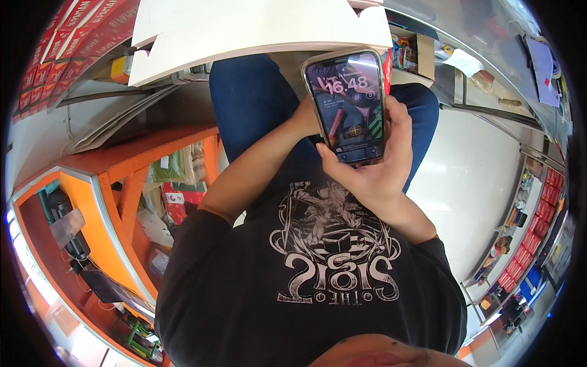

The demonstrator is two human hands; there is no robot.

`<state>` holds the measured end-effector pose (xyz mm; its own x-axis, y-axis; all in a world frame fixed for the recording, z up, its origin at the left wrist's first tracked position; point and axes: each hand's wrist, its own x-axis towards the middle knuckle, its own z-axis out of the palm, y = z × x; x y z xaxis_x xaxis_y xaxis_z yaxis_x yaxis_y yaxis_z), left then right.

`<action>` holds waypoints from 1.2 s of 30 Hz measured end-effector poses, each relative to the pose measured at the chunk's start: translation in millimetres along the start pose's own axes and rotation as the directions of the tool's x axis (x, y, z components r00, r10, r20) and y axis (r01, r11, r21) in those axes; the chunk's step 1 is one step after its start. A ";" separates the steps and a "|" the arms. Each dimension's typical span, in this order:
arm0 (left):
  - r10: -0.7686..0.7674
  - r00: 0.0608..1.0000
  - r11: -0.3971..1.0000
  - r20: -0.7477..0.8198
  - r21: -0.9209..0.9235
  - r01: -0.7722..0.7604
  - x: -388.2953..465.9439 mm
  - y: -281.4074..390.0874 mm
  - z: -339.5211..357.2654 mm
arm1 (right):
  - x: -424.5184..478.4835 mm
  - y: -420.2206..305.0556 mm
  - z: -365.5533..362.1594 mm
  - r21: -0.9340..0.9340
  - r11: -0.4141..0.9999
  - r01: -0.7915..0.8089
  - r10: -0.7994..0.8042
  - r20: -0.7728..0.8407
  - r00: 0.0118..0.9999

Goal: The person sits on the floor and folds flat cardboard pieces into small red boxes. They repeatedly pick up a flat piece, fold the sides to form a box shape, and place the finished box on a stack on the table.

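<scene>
My right hand [387,169] grips a smartphone [351,110] in a clear case, above my lap. Its screen is lit, faces up and shows a lock screen bearing writing. A thumb lies at the phone's lower left corner, while fingers wrap its right edge. From the left, my left forearm [270,151] reaches toward the phone; most of my left hand is hidden behind it, so I cannot tell what it touches. Beneath are my legs in blue trousers [247,96]. Beyond the phone, a white tabletop or board [261,23] with cut-out edges crosses the top.
Red printed packs [69,50] are stacked at the upper left. An orange wooden counter frame [103,192] stands left, with bagged goods [172,165] inside. A cardboard box [424,57] holds colourful packets. White floor [463,174] lies right, near shelves of red boxes [529,238].
</scene>
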<state>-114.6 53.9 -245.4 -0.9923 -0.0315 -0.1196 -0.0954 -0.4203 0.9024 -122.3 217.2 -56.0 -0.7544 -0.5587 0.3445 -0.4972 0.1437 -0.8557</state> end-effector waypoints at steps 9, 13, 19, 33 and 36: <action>0.174 0.982 0.882 0.073 0.431 -0.188 -6.9 3.4 -2.6 | -0.4 0.7 -1.6 0.043 0.999 -0.004 0.004 0.004 1.000; 0.207 0.974 0.836 0.090 0.501 -0.224 -6.5 2.1 -4.0 | -0.4 -0.9 -1.2 0.056 0.998 -0.007 0.007 -0.001 1.000; 0.241 0.970 0.875 0.020 0.427 -0.226 -5.5 13.1 3.9 | -1.1 0.0 -2.9 0.058 0.998 -0.007 0.007 -0.002 1.000; 0.298 0.955 0.800 -0.012 0.549 -0.243 -8.3 -2.4 -1.1 | -5.3 -1.1 -6.0 0.001 0.999 -0.043 0.043 -0.011 0.999; 0.195 0.978 0.757 -0.078 0.646 -0.099 -11.2 0.0 1.3 | -0.6 3.6 -8.9 -0.072 0.978 0.195 -0.206 -0.200 0.958</action>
<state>-103.6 55.4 -243.5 -0.9826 -0.1837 0.0261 -0.0250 0.2709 0.9623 -127.5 225.3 -55.9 -0.7060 -0.4017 0.5832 -0.6644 0.0907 -0.7419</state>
